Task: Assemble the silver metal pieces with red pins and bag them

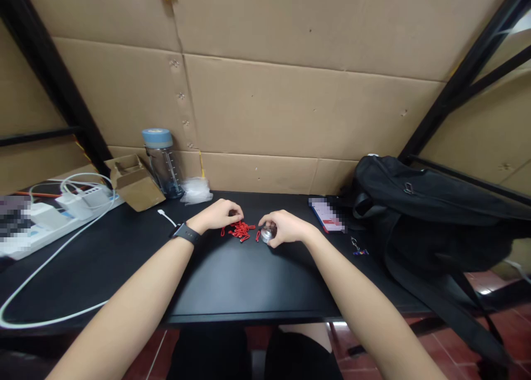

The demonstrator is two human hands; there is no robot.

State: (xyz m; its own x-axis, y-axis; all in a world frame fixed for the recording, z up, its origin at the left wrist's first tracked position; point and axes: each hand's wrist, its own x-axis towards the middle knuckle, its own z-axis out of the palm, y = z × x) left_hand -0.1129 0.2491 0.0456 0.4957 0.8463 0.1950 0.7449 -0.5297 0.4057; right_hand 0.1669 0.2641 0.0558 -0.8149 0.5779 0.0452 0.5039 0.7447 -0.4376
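A small pile of red cord loops [240, 232] lies in the middle of the black table. My left hand [222, 213], with a dark watch on its wrist, rests at the pile's upper left edge. Its fingers are curled down toward the loops; what they pinch, if anything, is hidden. Just right of the pile, my right hand [282, 227] has its thumb and fingers wrapped round a small round silver container [266, 234]. One single red loop [258, 236] lies between the pile and the container.
A water bottle [164, 164], an opened cardboard box [136, 183] and a clear plastic bag [196, 191] stand at the back left. Chargers sit on a power strip [62, 219] at far left. A phone [327, 215], a keychain [359, 248] and a black backpack [435, 214] are rightward.
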